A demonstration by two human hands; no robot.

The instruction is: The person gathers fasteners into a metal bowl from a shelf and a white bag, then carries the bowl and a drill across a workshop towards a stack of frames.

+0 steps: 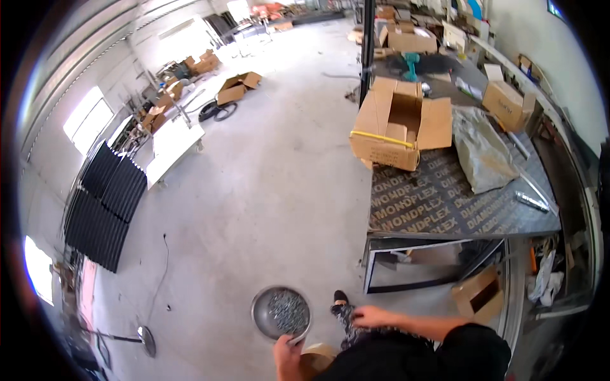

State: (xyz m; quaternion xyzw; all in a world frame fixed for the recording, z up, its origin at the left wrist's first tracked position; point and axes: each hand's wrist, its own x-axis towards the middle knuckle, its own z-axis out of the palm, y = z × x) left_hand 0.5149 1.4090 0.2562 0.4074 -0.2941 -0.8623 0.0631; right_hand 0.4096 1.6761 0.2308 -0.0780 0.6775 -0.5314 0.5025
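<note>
A round metal bowl holds a heap of small grey metal pieces that look like screws. My left hand grips the bowl's near rim, fingers closed on it, and keeps it out in front of me. To the right, my right hand is in front of my patterned trousers with its fingers curled in. Nothing shows in that hand, and it is apart from the bowl. Below the bowl, beside my left hand, part of a brown cardboard box shows; my body hides the rest.
At right stands a workbench with an open cardboard box, a grey plastic sack and a teal power drill. Another carton lies beneath it. Black ribbed panels and a round-based metal stand are at left.
</note>
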